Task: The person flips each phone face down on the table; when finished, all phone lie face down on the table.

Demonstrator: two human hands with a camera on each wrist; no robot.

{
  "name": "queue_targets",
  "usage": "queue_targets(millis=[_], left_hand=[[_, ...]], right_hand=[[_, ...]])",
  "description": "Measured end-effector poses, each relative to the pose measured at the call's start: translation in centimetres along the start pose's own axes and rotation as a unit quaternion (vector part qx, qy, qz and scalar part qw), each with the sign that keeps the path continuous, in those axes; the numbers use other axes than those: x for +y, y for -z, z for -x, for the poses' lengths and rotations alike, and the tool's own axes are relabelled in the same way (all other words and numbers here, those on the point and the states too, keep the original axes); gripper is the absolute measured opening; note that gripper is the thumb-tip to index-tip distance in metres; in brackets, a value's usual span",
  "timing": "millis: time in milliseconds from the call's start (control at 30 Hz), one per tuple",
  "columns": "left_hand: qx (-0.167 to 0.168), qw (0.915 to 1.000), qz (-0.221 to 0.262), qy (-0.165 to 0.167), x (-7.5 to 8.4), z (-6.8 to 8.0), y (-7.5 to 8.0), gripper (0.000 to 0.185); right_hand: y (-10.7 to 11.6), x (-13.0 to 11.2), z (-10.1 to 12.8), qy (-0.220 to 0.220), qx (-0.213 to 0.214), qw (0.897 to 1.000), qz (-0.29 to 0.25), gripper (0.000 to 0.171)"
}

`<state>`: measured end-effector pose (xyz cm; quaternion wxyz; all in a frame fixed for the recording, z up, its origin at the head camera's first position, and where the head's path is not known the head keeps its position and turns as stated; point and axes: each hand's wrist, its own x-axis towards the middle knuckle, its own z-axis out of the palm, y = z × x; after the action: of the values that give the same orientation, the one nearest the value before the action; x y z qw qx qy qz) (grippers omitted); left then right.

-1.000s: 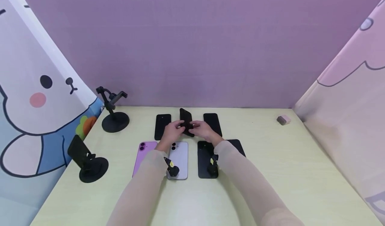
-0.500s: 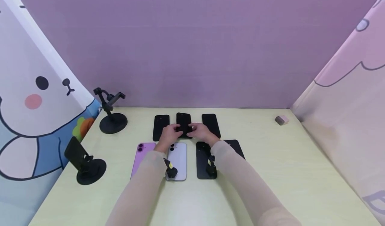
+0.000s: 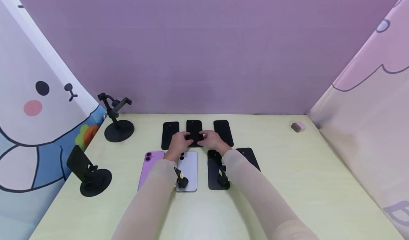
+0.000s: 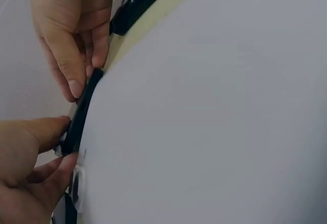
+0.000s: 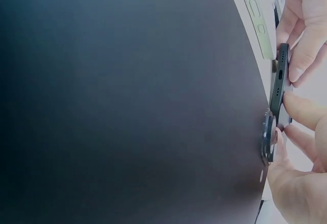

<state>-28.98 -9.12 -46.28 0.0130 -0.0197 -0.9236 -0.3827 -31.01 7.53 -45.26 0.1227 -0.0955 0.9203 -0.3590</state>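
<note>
A black smartphone (image 3: 194,127) lies in the middle of the back row, back side up, between my hands. My left hand (image 3: 179,144) pinches its left edge with thumb and fingers. On its right edge, my right hand (image 3: 214,141) pinches in the same way. The left wrist view shows this phone (image 4: 83,116) held by the left hand (image 4: 23,157) and right hand (image 4: 76,24). Its bottom edge, with port and speaker holes, faces the right wrist view. A black phone (image 3: 170,133) lies to its left and another black phone (image 3: 223,131) to its right.
In the front row lie a purple phone (image 3: 151,166), a white phone (image 3: 191,169) and two dark phones, one (image 3: 213,176) partly hidden by my right wrist. Two black phone stands (image 3: 119,130) (image 3: 96,183) are at left. A small block (image 3: 298,127) sits far right.
The middle phone was tilted up between my hands a second ago; it has come down flat into line with the back row. Both hands still hold its edges.
</note>
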Motion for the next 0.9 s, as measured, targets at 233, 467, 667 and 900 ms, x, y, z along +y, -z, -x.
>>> queue_targets(millis=[233,467,667,900], left_hand=[[0.002,0.9999,-0.003,-0.014,0.1,-0.2,0.1,0.041],[-0.020,0.9989,-0.040,-0.012,0.8,-0.1,0.4,0.038],[-0.021,0.9986,-0.048,-0.005,1.8,0.2,0.2,0.040],[-0.025,0.9972,-0.007,-0.071,3.4,-0.1,-1.7,0.043]], right_hand=[[0.2,-0.1,0.0,0.001,0.008,1.000,0.000,0.053],[0.3,-0.4,0.0,-0.007,0.006,1.000,0.006,0.054],[1.8,0.2,0.8,0.013,0.003,1.000,0.015,0.046],[5.2,3.0,1.4,0.020,0.072,0.997,0.027,0.042]])
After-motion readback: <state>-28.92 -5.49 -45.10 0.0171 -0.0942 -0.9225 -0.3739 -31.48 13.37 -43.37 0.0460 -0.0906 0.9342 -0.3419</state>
